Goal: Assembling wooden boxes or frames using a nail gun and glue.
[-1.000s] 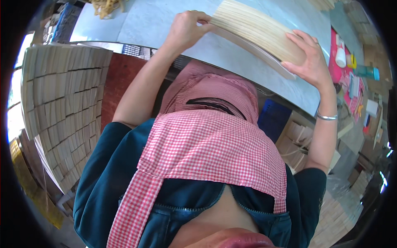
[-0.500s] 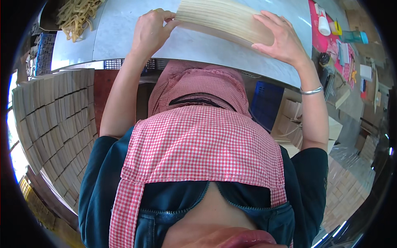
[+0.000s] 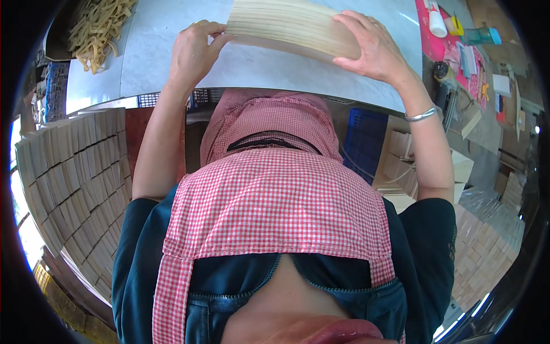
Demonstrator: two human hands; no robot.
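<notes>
A pale wooden board (image 3: 286, 24) with straight grain is held over the white marbled tabletop (image 3: 252, 67), its far side cut off by the top of the picture. At the board's left end, my left hand (image 3: 196, 53) pinches the near corner between thumb and fingers. Around the right end spreads my right hand (image 3: 373, 47), thumb at the near edge and fingers over the far part. Both hands grip this one board. Beneath its near edge a thin strip of shade or reflection shows.
Tan flat bands (image 3: 100, 31) spill from a dark box at the far left. A white bottle (image 3: 436, 23) and a teal-capped jar (image 3: 481, 36) lie at the far right. Stacked wooden pieces (image 3: 74, 178) rise at my left; a blue crate (image 3: 364, 140) sits under the table.
The whole view has shifted slightly, so the hands, board and table things appear a little further left. Both hands keep their hold on the board, with little other visible movement.
</notes>
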